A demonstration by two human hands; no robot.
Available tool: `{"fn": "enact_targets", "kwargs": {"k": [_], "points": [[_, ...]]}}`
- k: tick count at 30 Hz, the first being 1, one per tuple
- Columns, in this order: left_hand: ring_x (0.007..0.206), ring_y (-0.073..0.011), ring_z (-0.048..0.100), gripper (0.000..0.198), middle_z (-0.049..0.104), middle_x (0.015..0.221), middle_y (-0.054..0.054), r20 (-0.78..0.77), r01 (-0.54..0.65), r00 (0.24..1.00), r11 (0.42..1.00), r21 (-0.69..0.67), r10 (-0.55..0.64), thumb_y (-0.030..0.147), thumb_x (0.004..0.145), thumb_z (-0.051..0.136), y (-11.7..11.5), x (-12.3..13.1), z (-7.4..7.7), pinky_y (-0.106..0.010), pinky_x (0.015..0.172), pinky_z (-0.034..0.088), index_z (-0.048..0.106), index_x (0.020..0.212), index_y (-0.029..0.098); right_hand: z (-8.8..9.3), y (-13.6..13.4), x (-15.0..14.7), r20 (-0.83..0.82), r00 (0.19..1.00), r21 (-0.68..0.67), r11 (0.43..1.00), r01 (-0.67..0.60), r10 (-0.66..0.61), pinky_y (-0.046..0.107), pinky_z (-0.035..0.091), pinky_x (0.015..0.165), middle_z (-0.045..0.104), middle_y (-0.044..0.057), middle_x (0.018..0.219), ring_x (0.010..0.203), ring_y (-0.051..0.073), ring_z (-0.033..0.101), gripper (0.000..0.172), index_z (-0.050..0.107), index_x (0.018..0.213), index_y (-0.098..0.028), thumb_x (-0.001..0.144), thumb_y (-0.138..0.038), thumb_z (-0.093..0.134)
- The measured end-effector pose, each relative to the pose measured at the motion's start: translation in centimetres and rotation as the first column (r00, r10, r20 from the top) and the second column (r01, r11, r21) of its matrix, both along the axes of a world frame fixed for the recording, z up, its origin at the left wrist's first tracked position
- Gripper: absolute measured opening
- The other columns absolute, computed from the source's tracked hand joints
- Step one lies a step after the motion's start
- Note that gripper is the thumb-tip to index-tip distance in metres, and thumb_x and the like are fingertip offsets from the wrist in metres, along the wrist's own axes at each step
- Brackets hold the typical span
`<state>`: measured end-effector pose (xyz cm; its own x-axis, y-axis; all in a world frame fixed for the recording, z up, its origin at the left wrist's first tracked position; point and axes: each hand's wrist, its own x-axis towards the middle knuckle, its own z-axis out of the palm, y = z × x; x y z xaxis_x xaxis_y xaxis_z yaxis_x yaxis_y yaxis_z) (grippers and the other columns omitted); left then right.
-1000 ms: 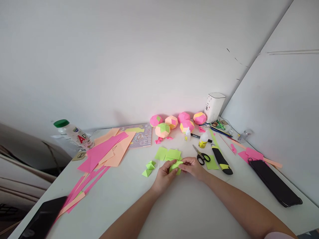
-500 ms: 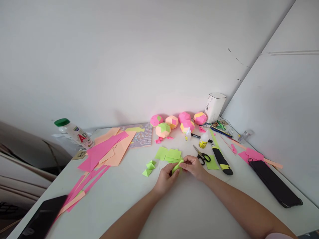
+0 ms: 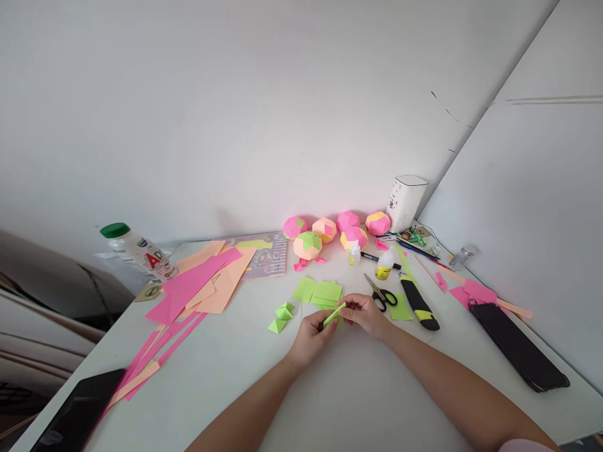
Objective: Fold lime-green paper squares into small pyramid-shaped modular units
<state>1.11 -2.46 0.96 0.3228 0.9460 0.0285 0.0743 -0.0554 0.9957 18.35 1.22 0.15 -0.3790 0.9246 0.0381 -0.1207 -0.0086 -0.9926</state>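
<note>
Between my two hands is a small piece of green paper [image 3: 334, 314], folded into a narrow strip. My left hand [image 3: 313, 333] pinches its near left end, thumb on top. At the upper right end, the thumb and fingers of my right hand [image 3: 362, 316] are closed on it. Just beyond the hands lie flat green paper squares [image 3: 326, 291], partly overlapping. Small folded green paper pieces [image 3: 281, 317] sit to the left. Scissors [image 3: 380, 292] lie to the right of my right hand, beside another green square [image 3: 401, 307].
Faceted paper balls [image 3: 307, 245] line the wall, with small glue bottles [image 3: 384, 266] and a black marker [image 3: 372, 257] before them. A utility knife [image 3: 419, 302] and a black phone [image 3: 518, 345] lie right. Pink and peach paper sheets [image 3: 202, 282] and a white bottle [image 3: 141, 252] are left.
The green paper between my fingers has turned from a wider, curved fold into a flatter, narrower strip. Both hands stay in nearly the same place.
</note>
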Motion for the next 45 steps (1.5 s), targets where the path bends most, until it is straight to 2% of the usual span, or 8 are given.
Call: {"fn": "enact_targets", "kwargs": {"k": [6, 11, 17, 26, 33, 38, 45], "points": [[0.073, -0.0161, 0.055, 0.028, 0.066, 0.083, -0.005, 0.064, -0.03, 0.997, 0.999, -0.012, 0.031, 0.035, 0.077, 0.058, 0.14, 0.11, -0.39, -0.025, 0.066, 0.041, 0.065, 0.096, 0.015, 0.06, 0.01, 0.13, 0.0, 1.0, 0.019, 1.0, -0.01, 0.01, 0.022, 0.042, 0.048, 0.056, -0.002, 0.058, 0.049, 0.009, 0.049, 0.02, 0.068, 0.078, -0.016, 0.07, -0.034, 0.07], [0.07, -0.0158, 0.055, 0.031, 0.066, 0.081, -0.005, 0.088, -0.047, 0.995, 0.998, -0.045, 0.05, 0.037, 0.074, 0.061, 0.13, 0.15, -0.43, -0.026, 0.063, 0.042, 0.064, 0.096, 0.015, 0.18, 0.13, 0.13, -0.017, 1.0, 0.046, 0.999, -0.017, 0.018, 0.023, 0.042, 0.048, 0.056, -0.001, 0.065, 0.05, 0.009, 0.048, 0.018, 0.069, 0.077, -0.017, 0.07, -0.033, 0.069], [0.077, -0.0172, 0.056, 0.032, 0.067, 0.084, -0.006, 0.053, -0.063, 0.997, 0.998, 0.002, 0.063, 0.04, 0.077, 0.057, 0.17, 0.12, -0.48, -0.027, 0.069, 0.043, 0.064, 0.097, 0.015, 0.24, 0.18, 0.17, -0.023, 0.999, 0.049, 0.998, -0.036, 0.037, 0.022, 0.042, 0.047, 0.055, -0.001, 0.067, 0.05, 0.008, 0.047, 0.016, 0.07, 0.08, -0.018, 0.071, -0.031, 0.069], [0.069, -0.0162, 0.056, 0.035, 0.068, 0.08, -0.005, -0.004, -0.042, 0.999, 0.998, 0.039, 0.043, 0.041, 0.081, 0.053, 0.12, 0.0, -0.15, -0.026, 0.063, 0.043, 0.066, 0.102, 0.017, 0.15, 0.23, 0.19, -0.017, 0.999, 0.017, 0.999, -0.045, 0.045, 0.023, 0.042, 0.047, 0.054, -0.001, 0.069, 0.051, 0.008, 0.047, 0.017, 0.07, 0.08, -0.018, 0.07, -0.032, 0.07], [0.071, -0.0162, 0.056, 0.034, 0.068, 0.083, -0.005, -0.004, -0.048, 0.999, 0.998, 0.042, 0.048, 0.039, 0.081, 0.053, 0.16, -0.07, -0.6, -0.026, 0.066, 0.043, 0.066, 0.105, 0.019, 0.27, 0.19, 0.22, -0.029, 0.998, -0.044, 0.997, -0.057, 0.056, 0.021, 0.039, 0.046, 0.05, -0.004, 0.055, 0.048, 0.008, 0.044, 0.019, 0.067, 0.08, -0.017, 0.068, -0.032, 0.07], [0.069, -0.0159, 0.054, 0.035, 0.066, 0.08, -0.004, -0.009, -0.058, 0.998, 0.998, 0.04, 0.059, 0.04, 0.081, 0.053, 0.22, -0.11, -1.02, -0.026, 0.064, 0.043, 0.066, 0.104, 0.018, 0.36, 0.24, 0.19, -0.039, 0.997, -0.022, 0.998, -0.066, 0.065, 0.021, 0.037, 0.045, 0.049, -0.005, 0.054, 0.047, 0.008, 0.043, 0.022, 0.065, 0.077, -0.016, 0.068, -0.036, 0.07], [0.061, -0.0135, 0.049, 0.036, 0.064, 0.074, -0.003, -0.024, -0.055, 0.998, 0.998, 0.017, 0.055, 0.041, 0.079, 0.054, 0.15, -0.13, -0.69, -0.025, 0.057, 0.039, 0.067, 0.102, 0.017, 0.51, 0.15, 0.19, -0.011, 0.999, -0.001, 0.999, -0.051, 0.051, 0.021, 0.037, 0.045, 0.05, -0.003, 0.059, 0.048, 0.008, 0.043, 0.019, 0.064, 0.075, -0.016, 0.069, -0.034, 0.069]]}}
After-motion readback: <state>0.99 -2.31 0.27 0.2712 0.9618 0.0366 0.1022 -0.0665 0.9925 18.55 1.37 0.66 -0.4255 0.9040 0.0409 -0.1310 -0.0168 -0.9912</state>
